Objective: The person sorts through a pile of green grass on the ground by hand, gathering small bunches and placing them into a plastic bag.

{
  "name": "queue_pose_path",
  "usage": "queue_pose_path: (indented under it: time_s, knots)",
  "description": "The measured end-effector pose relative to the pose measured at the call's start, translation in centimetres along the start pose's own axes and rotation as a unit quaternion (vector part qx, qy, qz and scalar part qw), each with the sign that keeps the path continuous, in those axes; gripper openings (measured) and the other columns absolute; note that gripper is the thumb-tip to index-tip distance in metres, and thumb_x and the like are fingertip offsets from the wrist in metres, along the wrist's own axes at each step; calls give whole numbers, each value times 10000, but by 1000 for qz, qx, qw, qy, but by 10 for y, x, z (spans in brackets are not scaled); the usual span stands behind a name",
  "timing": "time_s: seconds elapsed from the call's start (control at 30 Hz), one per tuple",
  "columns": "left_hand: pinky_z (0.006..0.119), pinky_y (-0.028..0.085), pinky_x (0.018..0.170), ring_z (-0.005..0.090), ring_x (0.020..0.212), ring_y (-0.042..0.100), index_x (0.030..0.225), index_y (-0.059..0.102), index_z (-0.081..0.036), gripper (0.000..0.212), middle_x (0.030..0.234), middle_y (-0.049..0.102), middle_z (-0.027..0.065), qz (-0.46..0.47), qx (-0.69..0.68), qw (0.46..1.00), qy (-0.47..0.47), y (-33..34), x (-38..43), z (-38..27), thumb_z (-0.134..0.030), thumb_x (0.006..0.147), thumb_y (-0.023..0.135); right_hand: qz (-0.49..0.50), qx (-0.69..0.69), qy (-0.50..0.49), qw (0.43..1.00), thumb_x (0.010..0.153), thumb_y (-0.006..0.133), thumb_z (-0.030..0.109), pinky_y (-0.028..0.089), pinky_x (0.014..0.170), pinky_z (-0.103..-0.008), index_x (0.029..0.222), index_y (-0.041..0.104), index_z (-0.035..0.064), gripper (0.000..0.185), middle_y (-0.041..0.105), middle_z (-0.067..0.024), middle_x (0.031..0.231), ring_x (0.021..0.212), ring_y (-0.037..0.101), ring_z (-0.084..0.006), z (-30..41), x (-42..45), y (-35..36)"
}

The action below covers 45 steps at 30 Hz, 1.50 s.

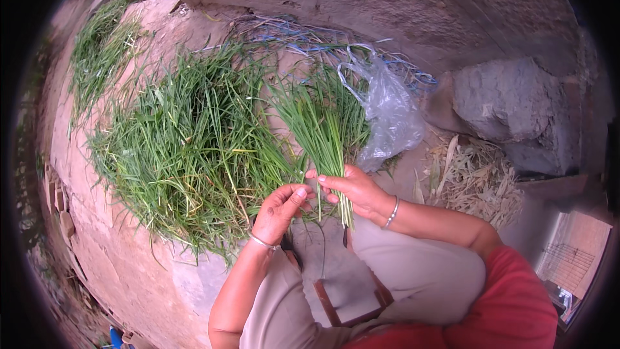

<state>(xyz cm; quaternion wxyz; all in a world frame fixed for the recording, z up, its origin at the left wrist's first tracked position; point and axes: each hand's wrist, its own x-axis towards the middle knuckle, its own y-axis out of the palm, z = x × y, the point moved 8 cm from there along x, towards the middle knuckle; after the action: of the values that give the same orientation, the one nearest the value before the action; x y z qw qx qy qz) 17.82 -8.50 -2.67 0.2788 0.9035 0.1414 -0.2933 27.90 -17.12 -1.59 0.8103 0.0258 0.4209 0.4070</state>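
My right hand (pixel 356 189) is closed around the stem ends of a bunch of long green blades (pixel 322 135), whose leafy ends point away from me. Close beside it on the left is my left hand (pixel 284 208), thumb and fingertips near each other; whether a thin blade is pinched between them is not clear. Each wrist wears a metal bangle. A large loose heap of green grass (pixel 193 145) lies on the ground in front and to the left. Behind the held bunch, more green blades reach towards a crumpled clear plastic bag (pixel 390 111).
Blue and whitish plastic strips (pixel 310 41) lie along the foot of the rock wall (pixel 387 5). A smaller grass pile (pixel 104 53) is at the far left. To the right are a big grey stone (pixel 508 102) and dry husks (pixel 479 179). A brown frame (pixel 329 303) stands between my legs.
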Motion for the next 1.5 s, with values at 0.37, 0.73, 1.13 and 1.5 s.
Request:
queue_pose_path:
  time_s: [0.37,0.73,1.13,1.5]
  knots:
    - [193,408,489,90,561,535,828,567,-70,109,703,594,18,50,-151,985,-64,21,3,21,-166,859,607,59,35,53,996,868,587,189,348,487,-178,1012,588,23,219,579,14,785,587,465,-43,-13,-5,13]
    - [207,425,490,101,555,541,837,531,-71,75,673,578,26,-110,-164,980,38,-44,8,38,-118,870,581,-8,-9,-8,1000,873,597,192,322,464,-184,947,577,49,162,551,24,790,578,416,-35,-8,1,-6]
    - [194,428,629,74,688,512,1354,238,-32,616,891,592,70,-363,-18,878,310,-82,-44,-84,-134,865,598,-23,-239,-167,956,852,571,97,449,777,-287,1038,543,-6,215,619,-71,926,856,571,-158,12,-5,7]
    - [201,320,531,53,570,368,736,586,4,161,653,449,-28,-256,172,918,249,-65,-21,-95,-103,774,701,9,-511,-209,834,840,567,85,442,807,-350,1136,480,11,316,551,-181,1021,945,542,-313,21,-14,28]
